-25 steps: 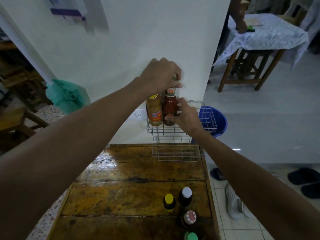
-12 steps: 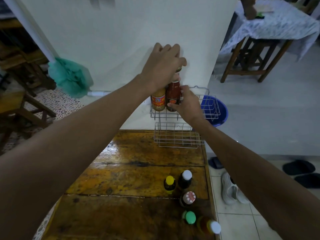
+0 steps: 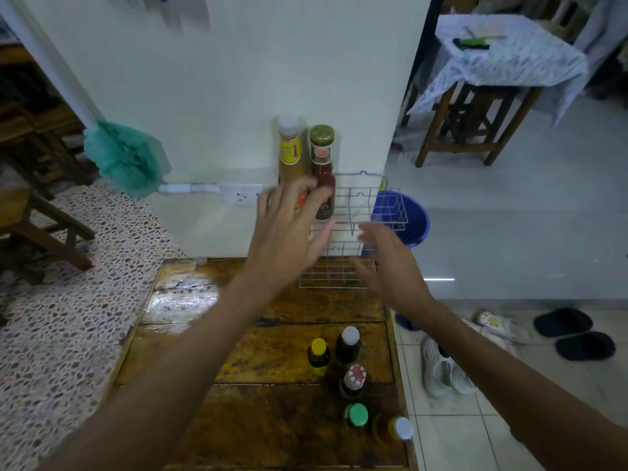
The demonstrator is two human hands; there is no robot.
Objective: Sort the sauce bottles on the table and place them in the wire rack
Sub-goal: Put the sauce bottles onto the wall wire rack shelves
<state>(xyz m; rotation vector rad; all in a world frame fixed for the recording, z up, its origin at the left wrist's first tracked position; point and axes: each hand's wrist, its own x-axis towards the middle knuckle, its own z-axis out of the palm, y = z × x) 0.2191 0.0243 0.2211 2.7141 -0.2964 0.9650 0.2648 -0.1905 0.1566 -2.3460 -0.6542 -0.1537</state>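
A two-tier wire rack (image 3: 370, 205) stands against the wall at the far end of the wooden table (image 3: 238, 334). In its upper tier stand a mustard-coloured bottle with a white cap (image 3: 289, 147) and a dark red sauce bottle with a gold cap (image 3: 322, 158). My left hand (image 3: 289, 236) is open, fingers spread, just in front of these two bottles. To the right my right hand (image 3: 387, 263) is also open, in front of the lower tier. Several more bottles stand near the table's right front: a yellow-capped (image 3: 318, 351), a white-capped (image 3: 348, 345), a red-and-white-capped (image 3: 353, 379) and a green-capped one (image 3: 356, 414).
A bottle with a white cap (image 3: 396, 430) lies at the table's right edge. Behind the rack is a blue bucket (image 3: 413, 215) on the floor. White shoes (image 3: 441, 368) and dark slippers (image 3: 574, 334) lie on the tiles at right. A green mop head (image 3: 125, 158) leans at left.
Both hands have let go of the two bottles in the rack and drawn back toward me, fingers spread. The view has tilted down, showing more of the table.
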